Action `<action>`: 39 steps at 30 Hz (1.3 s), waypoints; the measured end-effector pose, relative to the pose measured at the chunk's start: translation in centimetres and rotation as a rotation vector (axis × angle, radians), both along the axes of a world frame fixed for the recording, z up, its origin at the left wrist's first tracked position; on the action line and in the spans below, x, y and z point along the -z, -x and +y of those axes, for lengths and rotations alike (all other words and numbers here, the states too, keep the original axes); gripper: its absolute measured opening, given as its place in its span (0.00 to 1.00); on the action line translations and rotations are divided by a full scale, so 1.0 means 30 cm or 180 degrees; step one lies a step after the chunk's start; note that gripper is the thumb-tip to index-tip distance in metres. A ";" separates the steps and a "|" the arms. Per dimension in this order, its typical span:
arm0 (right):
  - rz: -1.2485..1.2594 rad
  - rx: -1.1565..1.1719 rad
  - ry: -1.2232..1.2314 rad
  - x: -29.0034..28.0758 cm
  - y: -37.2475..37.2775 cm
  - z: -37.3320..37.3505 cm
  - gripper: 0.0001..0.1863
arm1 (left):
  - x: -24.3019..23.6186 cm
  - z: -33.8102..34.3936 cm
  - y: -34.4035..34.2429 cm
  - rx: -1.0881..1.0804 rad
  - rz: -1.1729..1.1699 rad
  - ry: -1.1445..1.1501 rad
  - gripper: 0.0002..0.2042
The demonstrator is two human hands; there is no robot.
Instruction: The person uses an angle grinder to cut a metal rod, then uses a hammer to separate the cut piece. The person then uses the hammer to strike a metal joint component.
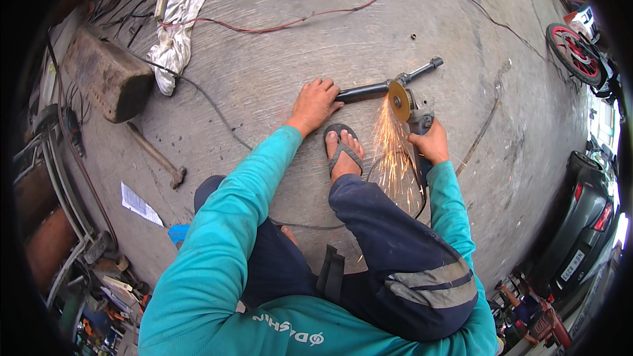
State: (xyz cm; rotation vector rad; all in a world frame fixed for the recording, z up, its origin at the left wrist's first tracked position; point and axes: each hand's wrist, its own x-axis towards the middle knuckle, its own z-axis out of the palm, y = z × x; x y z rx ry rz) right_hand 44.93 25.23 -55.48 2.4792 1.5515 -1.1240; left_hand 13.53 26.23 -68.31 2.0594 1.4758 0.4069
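My left hand (pixel 314 105) is closed round the near end of a black metal shaft (pixel 362 92) lying on the concrete floor. Toward its far right end the shaft has a joint and a thinner tip. My right hand (pixel 432 143) grips an angle grinder (pixel 421 117) by its body. The grinder's yellowish disc (pixel 398 101) meets the shaft near the joint. Orange sparks (pixel 392 151) spray from there toward me, past my sandalled foot (pixel 344 150). The exact contact point is partly hidden behind the disc.
A hammer (pixel 157 156) lies at left near a worn metal block (pixel 109 76) and a white cloth (pixel 177 36). A red-black cable (pixel 297 22) crosses the far floor. A thin rod (pixel 481 128) lies at right. A motorcycle wheel (pixel 572 53) and dark car (pixel 577 224) stand beyond.
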 end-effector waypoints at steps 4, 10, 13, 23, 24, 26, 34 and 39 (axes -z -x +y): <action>-0.0055 -0.0201 -0.0336 0.061 -0.089 -0.037 0.32 | 0.001 -0.002 -0.010 -0.0042 0.0000 -0.0115 0.15; 0.0058 -0.0069 -0.0436 0.049 -0.060 -0.035 0.32 | -0.013 0.003 -0.014 -0.0006 -0.0031 -0.0049 0.16; 0.0163 -0.0032 -0.0570 0.074 -0.073 -0.034 0.34 | -0.014 0.002 -0.009 0.0031 -0.0031 -0.0049 0.16; 0.0065 -0.0073 -0.0420 0.136 -0.119 -0.055 0.33 | -0.004 -0.005 -0.001 -0.0011 -0.0066 -0.0131 0.15; 0.0141 -0.0091 -0.0399 0.127 -0.106 -0.051 0.32 | 0.004 -0.008 0.009 -0.0026 -0.0041 -0.0108 0.15; -0.0024 -0.0081 -0.0360 0.137 -0.115 -0.053 0.32 | 0.007 -0.003 0.003 0.0004 -0.0042 -0.0089 0.15; 0.0181 -0.0150 -0.0599 0.136 -0.110 -0.035 0.30 | 0.009 -0.008 0.000 -0.0024 -0.0125 -0.0139 0.15; -0.0036 -0.0204 -0.0473 0.088 -0.071 -0.017 0.32 | 0.011 -0.007 0.000 -0.0016 -0.0045 -0.0099 0.15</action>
